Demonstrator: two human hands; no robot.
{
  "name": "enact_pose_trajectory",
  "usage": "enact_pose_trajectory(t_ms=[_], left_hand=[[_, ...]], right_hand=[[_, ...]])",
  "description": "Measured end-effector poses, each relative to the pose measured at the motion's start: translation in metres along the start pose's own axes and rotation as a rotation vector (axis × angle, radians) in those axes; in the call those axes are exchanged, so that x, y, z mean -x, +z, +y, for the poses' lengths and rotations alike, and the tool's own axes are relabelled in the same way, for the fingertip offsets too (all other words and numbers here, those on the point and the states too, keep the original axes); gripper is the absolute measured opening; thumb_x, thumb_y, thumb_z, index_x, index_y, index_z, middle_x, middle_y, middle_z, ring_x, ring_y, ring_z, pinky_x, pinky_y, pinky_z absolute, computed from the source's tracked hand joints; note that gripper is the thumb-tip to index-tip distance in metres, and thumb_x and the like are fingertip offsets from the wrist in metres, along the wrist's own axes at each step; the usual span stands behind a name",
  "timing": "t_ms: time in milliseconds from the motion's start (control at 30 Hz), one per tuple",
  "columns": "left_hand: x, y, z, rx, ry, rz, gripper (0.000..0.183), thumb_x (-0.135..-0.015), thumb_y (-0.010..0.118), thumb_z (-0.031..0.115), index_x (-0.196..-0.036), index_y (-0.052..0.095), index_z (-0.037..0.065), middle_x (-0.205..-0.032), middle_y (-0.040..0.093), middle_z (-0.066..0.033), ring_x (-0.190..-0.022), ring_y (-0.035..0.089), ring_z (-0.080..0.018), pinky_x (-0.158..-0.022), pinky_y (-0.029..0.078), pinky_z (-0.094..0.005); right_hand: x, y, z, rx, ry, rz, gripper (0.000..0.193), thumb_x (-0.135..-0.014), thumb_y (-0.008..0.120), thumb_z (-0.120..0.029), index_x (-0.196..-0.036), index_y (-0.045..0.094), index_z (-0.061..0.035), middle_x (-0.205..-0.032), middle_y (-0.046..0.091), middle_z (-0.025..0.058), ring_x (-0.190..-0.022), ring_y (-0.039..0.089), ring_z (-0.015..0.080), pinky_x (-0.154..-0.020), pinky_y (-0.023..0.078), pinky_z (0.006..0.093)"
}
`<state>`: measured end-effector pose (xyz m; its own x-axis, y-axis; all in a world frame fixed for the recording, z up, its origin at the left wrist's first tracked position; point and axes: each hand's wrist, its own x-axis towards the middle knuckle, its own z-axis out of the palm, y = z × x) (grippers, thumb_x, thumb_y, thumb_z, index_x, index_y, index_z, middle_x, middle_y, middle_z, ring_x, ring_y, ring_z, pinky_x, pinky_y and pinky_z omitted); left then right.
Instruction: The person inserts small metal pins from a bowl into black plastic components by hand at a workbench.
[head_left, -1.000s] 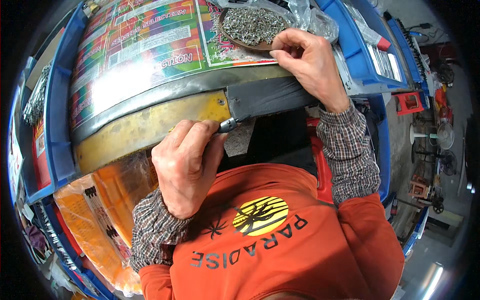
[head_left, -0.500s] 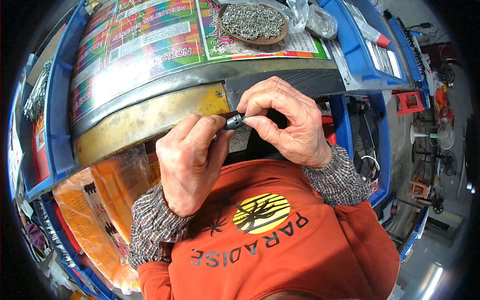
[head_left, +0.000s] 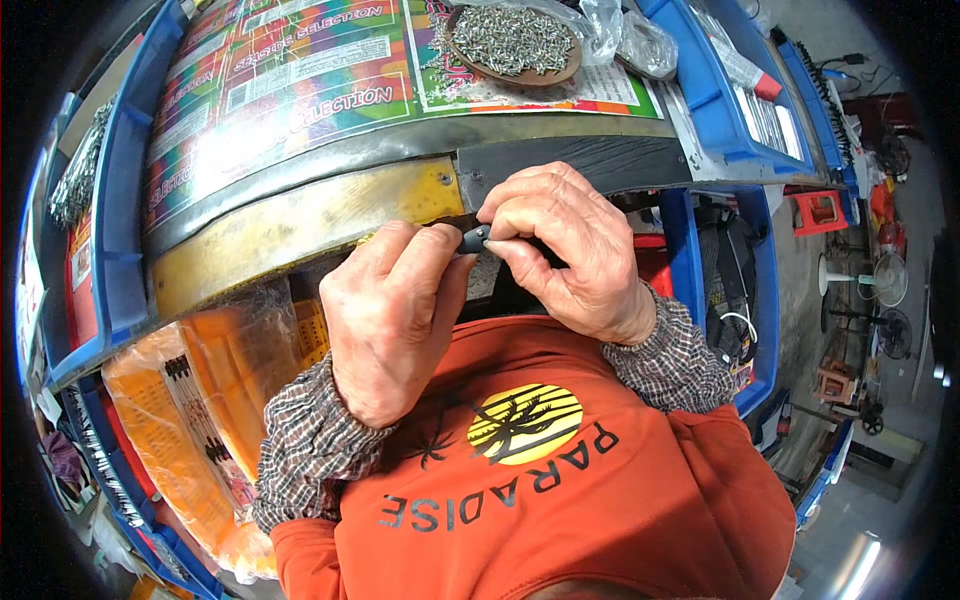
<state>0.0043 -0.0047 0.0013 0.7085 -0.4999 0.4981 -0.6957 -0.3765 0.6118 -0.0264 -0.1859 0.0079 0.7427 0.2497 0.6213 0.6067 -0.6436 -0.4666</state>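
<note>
A small dark grey part [head_left: 473,239], rounded and with tiny holes or studs on its side, sits between my two hands at the bench's front edge. My left hand [head_left: 385,315] is closed round its left end, thumb and fingers pressed together. From the other side my right hand [head_left: 575,250] pinches at its right end with thumb and forefinger. Whether a smaller piece is between those right fingertips is too fine to see. Beyond the hands, a brown round dish [head_left: 568,72] heaped with small silvery pins or rivets [head_left: 512,40] stands on the bench.
Printed colourful sheets [head_left: 300,90] cover the bench top, with a yellowish metal strip [head_left: 330,222] along its front. Blue bins stand left [head_left: 120,230] and right [head_left: 735,125]. An orange, plastic-wrapped crate [head_left: 150,400] is below left. Another blue bin [head_left: 768,300] holds black straps.
Both hands still hold the small dark part in nearly the same place. The part has turned slightly between the fingers, and the left hand has shifted a little up and right.
</note>
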Motion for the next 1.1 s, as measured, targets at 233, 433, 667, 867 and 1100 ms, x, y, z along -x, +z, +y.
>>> enact_pose_trajectory(t_ms=[233, 433, 667, 867, 1100], left_hand=[[0.002, 0.002, -0.001, -0.052, 0.032, -0.001, 0.024, -0.069, 0.072, 0.002, -0.091, 0.060, 0.005, -0.071, 0.051, -0.0094, -0.061, 0.056, -0.0277, -0.052, 0.046, -0.0372], [0.002, 0.004, -0.004, -0.072, 0.079, 0.031, 0.024, -0.069, 0.071, 0.002, -0.090, 0.060, 0.005, -0.071, 0.051, -0.0091, -0.061, 0.056, -0.0273, -0.052, 0.046, -0.0368], [0.001, 0.001, -0.003, -0.014, 0.022, -0.002, 0.023, -0.069, 0.072, 0.003, -0.089, 0.060, 0.005, -0.069, 0.051, -0.0086, -0.060, 0.056, -0.0269, -0.052, 0.046, -0.0367], [0.002, 0.005, -0.002, -0.035, 0.052, 0.000, 0.024, -0.069, 0.072, 0.002, -0.090, 0.061, 0.006, -0.072, 0.054, -0.0086, -0.062, 0.058, -0.0263, -0.053, 0.047, -0.0352], [0.003, 0.011, 0.000, -0.091, 0.115, 0.049, 0.028, -0.065, 0.072, 0.000, -0.091, 0.062, 0.005, -0.075, 0.057, -0.0079, -0.064, 0.060, -0.0248, -0.054, 0.049, -0.0340]], right_hand=[[0.002, 0.003, -0.004, 0.134, -0.081, 0.026, 0.023, -0.065, 0.071, 0.003, -0.084, 0.060, -0.0004, -0.087, 0.063, 0.0117, -0.079, 0.062, 0.0284, -0.070, 0.051, 0.0361], [0.007, 0.004, 0.002, 0.133, -0.139, 0.027, 0.025, -0.066, 0.069, 0.001, -0.090, 0.061, 0.0005, -0.087, 0.059, 0.0108, -0.079, 0.061, 0.0295, -0.069, 0.053, 0.0366], [0.010, -0.005, -0.006, -0.396, 0.434, -0.003, 0.015, -0.090, 0.062, -0.006, -0.102, 0.062, 0.0028, -0.087, 0.064, 0.0070, -0.078, 0.061, 0.0102, -0.063, 0.051, 0.0215], [0.007, -0.003, -0.013, -0.751, 0.870, -0.125, 0.021, -0.095, 0.057, -0.018, -0.103, 0.062, 0.0010, -0.072, 0.063, 0.0029, -0.058, 0.058, 0.0052, -0.050, 0.044, 0.0173], [0.008, 0.007, -0.016, -0.760, 0.946, -0.106, 0.022, -0.095, 0.057, -0.020, -0.087, 0.061, 0.0010, -0.061, 0.059, 0.0016, -0.047, 0.053, 0.0042, -0.042, 0.042, 0.0186]])
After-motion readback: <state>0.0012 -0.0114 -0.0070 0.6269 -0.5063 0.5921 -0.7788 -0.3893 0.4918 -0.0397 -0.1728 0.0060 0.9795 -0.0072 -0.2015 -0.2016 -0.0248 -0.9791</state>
